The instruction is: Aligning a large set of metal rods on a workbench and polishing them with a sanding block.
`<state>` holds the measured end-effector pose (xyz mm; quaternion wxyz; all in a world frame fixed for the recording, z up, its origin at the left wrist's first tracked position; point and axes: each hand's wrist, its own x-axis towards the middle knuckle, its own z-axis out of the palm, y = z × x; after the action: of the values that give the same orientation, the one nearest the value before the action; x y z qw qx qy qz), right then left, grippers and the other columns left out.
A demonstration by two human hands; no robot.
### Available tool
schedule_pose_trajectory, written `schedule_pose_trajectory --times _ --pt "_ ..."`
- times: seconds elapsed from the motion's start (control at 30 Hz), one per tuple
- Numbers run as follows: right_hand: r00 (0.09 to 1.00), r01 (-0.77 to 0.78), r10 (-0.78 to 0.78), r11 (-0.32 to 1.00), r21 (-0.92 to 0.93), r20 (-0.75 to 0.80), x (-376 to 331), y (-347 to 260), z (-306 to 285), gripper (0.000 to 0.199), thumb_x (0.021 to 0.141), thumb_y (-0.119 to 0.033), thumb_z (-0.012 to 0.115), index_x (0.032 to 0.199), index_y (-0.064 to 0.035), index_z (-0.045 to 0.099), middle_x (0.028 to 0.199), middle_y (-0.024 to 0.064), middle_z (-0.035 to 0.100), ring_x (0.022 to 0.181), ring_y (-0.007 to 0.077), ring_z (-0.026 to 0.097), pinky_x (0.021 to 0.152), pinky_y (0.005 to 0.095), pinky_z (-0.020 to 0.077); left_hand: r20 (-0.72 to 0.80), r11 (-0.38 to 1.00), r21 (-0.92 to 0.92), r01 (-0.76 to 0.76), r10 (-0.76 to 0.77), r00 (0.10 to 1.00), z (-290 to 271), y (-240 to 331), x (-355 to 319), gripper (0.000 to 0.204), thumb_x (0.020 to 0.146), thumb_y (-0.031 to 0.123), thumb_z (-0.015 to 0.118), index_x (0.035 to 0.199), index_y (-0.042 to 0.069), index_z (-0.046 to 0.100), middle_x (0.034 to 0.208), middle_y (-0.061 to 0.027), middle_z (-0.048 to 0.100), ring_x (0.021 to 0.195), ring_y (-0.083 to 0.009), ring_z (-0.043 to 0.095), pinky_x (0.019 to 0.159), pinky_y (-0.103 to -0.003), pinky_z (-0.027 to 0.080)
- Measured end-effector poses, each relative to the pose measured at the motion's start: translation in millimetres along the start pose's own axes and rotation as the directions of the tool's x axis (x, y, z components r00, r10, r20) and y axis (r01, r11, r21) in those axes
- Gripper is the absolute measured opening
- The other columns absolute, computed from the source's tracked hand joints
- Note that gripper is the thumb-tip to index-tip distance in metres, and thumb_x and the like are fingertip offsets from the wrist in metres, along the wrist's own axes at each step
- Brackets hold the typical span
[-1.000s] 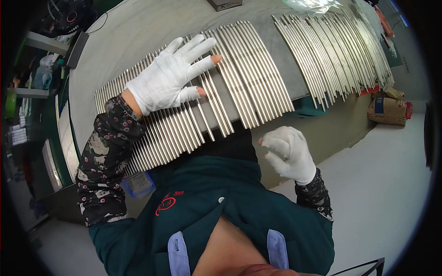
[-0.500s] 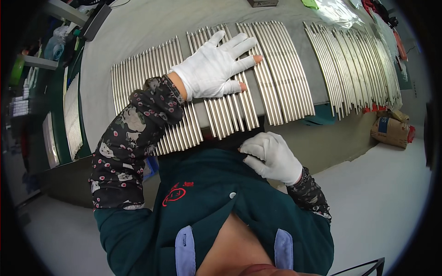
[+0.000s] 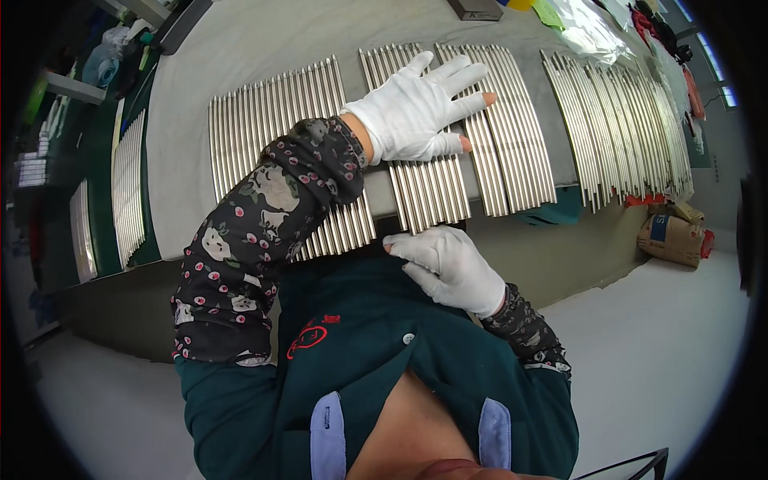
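Note:
My left hand, in a white glove with two bare fingertips, lies flat with fingers spread across a middle bunch of slim shiny metal rods. Its fingertips reach over to the neighbouring rods on the right. My right hand, also gloved, is at the table's front edge by the near ends of the middle bunch. Its fingers are curled, and nothing shows in them; whether they touch the rod ends is unclear. Under my left sleeve runs another row of rods.
A further spread of rods with uneven ends lies at the right of the grey table. Clear plastic and a dark box stand at the far side. A brown sack is at the right, beyond the table edge.
My left hand has slid right, and the rods beneath it now lie closer together. My right hand has moved left and up toward their near ends. The view has shifted slightly.

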<state>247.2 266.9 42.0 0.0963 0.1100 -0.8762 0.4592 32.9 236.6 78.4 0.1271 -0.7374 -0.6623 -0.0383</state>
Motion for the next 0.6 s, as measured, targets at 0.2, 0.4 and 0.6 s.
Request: schedule_pose_trajectory --times 0.2,0.4,0.6 --pt "0.998 -0.038 0.037 0.999 -0.024 -0.057 0 2 5 0.03 0.079 -0.006 0.066 0.109 -0.0067 0.064 0.105 0.0076 0.07 0.083 0.0267 0.067 0.073 0.0359 0.0526 -0.046 0.999 -0.03 -0.038 0.036 0.998 -23 -11 -30 0.075 0.092 0.066 0.029 0.147 0.014 0.032 0.152 -0.018 0.028 0.138 -0.039 0.031 0.11 -0.056 0.026" --pt "0.998 -0.02 0.02 1.0 -0.006 -0.054 4 2 5 0.028 0.08 -0.007 0.066 0.107 -0.0042 0.065 0.104 0.0089 0.07 0.086 0.0273 0.068 0.076 0.0345 0.0535 0.098 0.997 -0.075 0.037 -0.029 0.995 -29 -31 -84 0.083 0.089 0.073 0.017 0.149 0.018 0.028 0.153 -0.0187 0.026 0.139 -0.04 0.029 0.111 -0.057 0.024" --pt "0.998 -0.026 0.027 0.999 -0.03 0.064 9 -7 5 0.027 0.08 -0.011 0.066 0.105 -0.0025 0.065 0.104 0.0098 0.069 0.09 0.027 0.067 0.078 0.036 0.0527 0.097 0.994 -0.103 -0.03 0.04 0.994 -24 -18 -68 0.08 0.091 0.071 0.02 0.147 0.014 0.032 0.153 -0.0172 0.027 0.139 -0.0375 0.03 0.111 -0.058 0.024"
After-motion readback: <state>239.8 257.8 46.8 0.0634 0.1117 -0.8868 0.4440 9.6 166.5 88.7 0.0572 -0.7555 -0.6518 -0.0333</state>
